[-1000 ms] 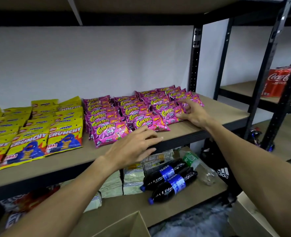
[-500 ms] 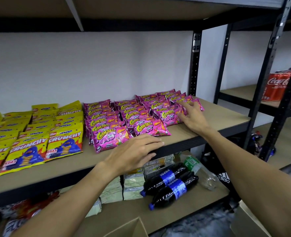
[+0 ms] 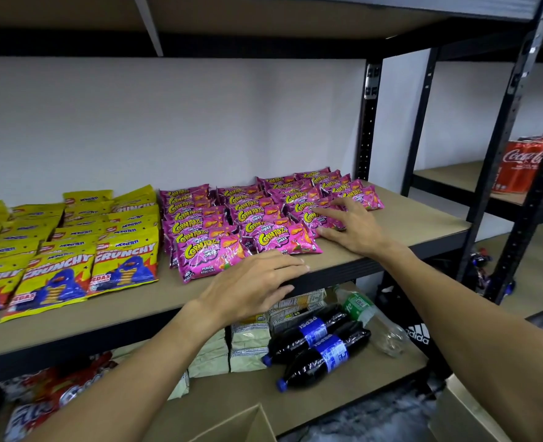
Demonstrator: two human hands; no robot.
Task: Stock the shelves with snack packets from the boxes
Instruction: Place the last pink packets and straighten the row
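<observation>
Several pink Corntoz packets lie in overlapping rows on the middle shelf, right of several yellow Crunchy packets. My right hand lies flat with spread fingers on the right-hand pink row, fingertips touching the packets. My left hand hovers palm down with straight fingers over the shelf's front edge, just in front of the nearest pink packet, holding nothing.
Below lie two Pepsi bottles, a clear green-labelled bottle, pale packets and red packets. Cardboard box flaps show at the bottom. Black uprights frame the shelf; Coca-Cola cans stand on the right rack.
My right hand slid from the back of the right pink row toward its front. My left hand stayed near the shelf edge. The view dropped slightly.
</observation>
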